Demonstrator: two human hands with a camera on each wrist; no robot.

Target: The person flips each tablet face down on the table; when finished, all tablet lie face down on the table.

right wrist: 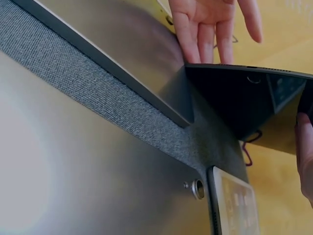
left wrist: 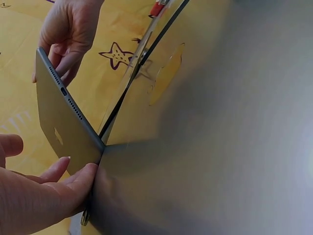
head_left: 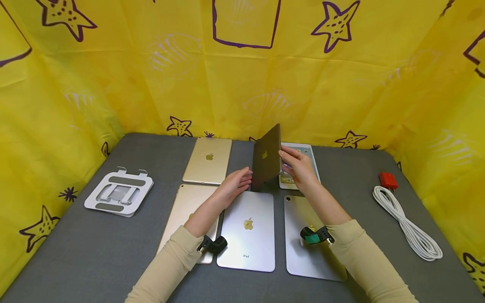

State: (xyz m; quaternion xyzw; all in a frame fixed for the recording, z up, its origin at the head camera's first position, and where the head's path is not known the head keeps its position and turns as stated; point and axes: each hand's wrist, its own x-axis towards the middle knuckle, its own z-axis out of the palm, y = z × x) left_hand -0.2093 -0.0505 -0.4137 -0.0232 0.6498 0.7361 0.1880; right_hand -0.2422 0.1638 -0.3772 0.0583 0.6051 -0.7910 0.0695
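Note:
In the head view a dark grey tablet (head_left: 266, 156) stands tilted up on edge at the back of the table, its apple-marked back facing left. My right hand (head_left: 302, 170) grips its right edge between thumb and fingers. At its lower left, my left hand (head_left: 234, 185) has its fingers extended; in the left wrist view the fingertips touch the tablet's (left wrist: 61, 117) lower corner. The right wrist view shows the tablet's black screen (right wrist: 225, 90) and the left hand's straight fingers. Just below lies a silver iPad (head_left: 248, 248), back up. Behind the right hand is a white-framed tablet (head_left: 311, 158), screen lit.
Two gold tablets (head_left: 207, 162) lie back up on the left, and another silver tablet (head_left: 303, 256) on the front right. A folded white stand (head_left: 145, 184) sits far left. At far right are a red charger plug (head_left: 388, 180) and a coiled white cable (head_left: 411, 231). Yellow cloth (head_left: 235, 92) surrounds the grey table.

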